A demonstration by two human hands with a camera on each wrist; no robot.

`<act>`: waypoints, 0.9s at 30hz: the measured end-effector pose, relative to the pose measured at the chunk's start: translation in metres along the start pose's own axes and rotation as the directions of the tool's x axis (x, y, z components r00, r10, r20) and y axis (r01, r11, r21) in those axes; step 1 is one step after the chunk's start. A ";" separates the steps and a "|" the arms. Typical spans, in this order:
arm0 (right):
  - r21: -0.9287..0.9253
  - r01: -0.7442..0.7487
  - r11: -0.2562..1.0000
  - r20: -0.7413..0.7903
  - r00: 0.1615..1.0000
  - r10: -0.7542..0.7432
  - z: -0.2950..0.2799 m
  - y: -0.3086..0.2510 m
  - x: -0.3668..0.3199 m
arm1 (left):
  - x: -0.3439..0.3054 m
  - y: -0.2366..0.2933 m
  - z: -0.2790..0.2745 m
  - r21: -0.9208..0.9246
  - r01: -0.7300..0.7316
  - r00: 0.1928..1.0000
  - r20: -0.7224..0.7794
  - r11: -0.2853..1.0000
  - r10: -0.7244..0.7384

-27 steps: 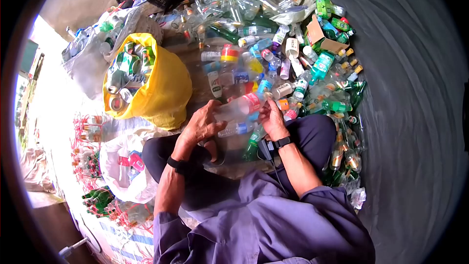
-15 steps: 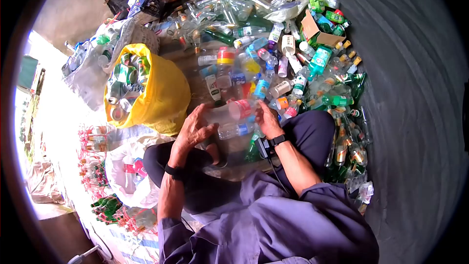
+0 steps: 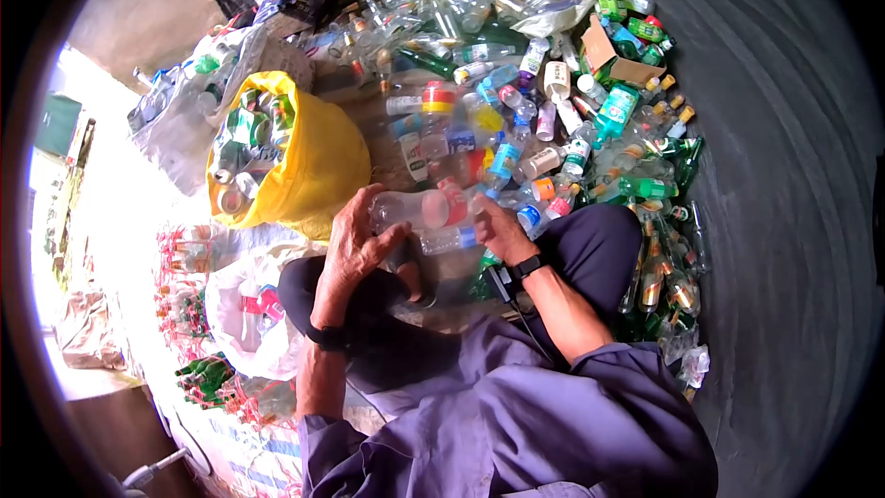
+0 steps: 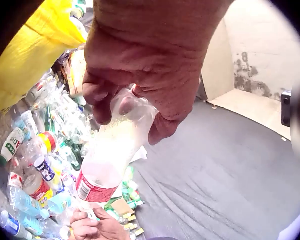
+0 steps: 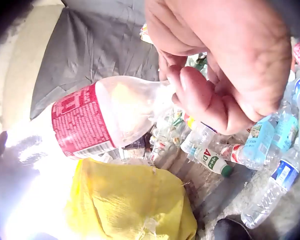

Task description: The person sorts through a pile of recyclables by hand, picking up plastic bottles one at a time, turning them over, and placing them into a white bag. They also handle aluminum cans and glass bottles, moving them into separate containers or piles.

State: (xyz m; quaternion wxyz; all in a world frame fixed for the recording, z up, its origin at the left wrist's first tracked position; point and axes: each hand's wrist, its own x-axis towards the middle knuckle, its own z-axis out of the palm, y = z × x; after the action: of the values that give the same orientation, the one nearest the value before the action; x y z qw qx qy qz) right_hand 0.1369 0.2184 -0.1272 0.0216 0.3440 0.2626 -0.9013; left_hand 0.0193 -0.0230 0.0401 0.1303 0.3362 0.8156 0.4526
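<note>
- The left hand (image 3: 350,244), left of centre in the head view, holds the bottom end of a clear bottle; in the left wrist view its thumb and fingers curl round that end.
- The right hand (image 3: 502,229), just right of centre, has its fingers bent in at the bottle's neck and pinches it, as the right wrist view shows.
- The clear bottle (image 3: 406,210) lies sideways between the two hands at the middle of the head view, its red label (image 5: 84,122) toward the neck end.
- Just below it in the head view is another clear bottle with a blue label (image 3: 442,241).
- In the right wrist view, a white bottle with a green cap (image 5: 213,161) lies right of centre, below the right hand.
- A yellow bag (image 3: 327,166) holding cans (image 3: 247,129) stands left of centre in the head view; a white bag (image 3: 230,314) sits at lower left.
- Heaped bottles (image 3: 461,9) spread from top centre down the right side, with a cardboard box (image 3: 601,44) at upper right.
- A dark sheet (image 3: 784,221) covers the right edge.
</note>
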 end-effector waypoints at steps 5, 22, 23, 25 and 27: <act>0.007 -0.074 0.997 0.161 0.984 0.072 0.013 -0.004 0.000 | -0.018 0.036 -0.041 -0.054 0.198 0.968 -0.143 0.979 -0.204; -0.196 -0.026 0.980 -0.140 0.990 -0.002 -0.035 0.029 0.033 | -0.243 -0.058 -0.233 -0.317 0.406 0.476 -0.727 0.857 -0.495; -0.204 -0.032 0.979 -0.136 0.991 0.004 -0.034 0.031 0.033 | -0.254 -0.072 -0.236 -0.340 0.455 0.451 -0.709 0.823 -0.542; -0.250 -0.030 0.968 -0.175 0.985 -0.015 -0.030 0.033 0.032 | -0.274 -0.100 -0.238 -0.409 0.494 0.399 -0.677 0.767 -0.619; -0.273 -0.028 0.961 -0.176 0.984 -0.021 -0.029 0.036 0.031 | -0.291 -0.130 -0.238 -0.423 0.561 0.411 -0.603 0.711 -0.683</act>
State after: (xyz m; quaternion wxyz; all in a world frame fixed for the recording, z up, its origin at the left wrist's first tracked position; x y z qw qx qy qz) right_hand 0.1389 0.2056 -0.1817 0.0471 0.4170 0.3854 -0.8218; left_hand 0.0552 -0.4193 0.0384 -0.0190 -0.2112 0.8237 0.5259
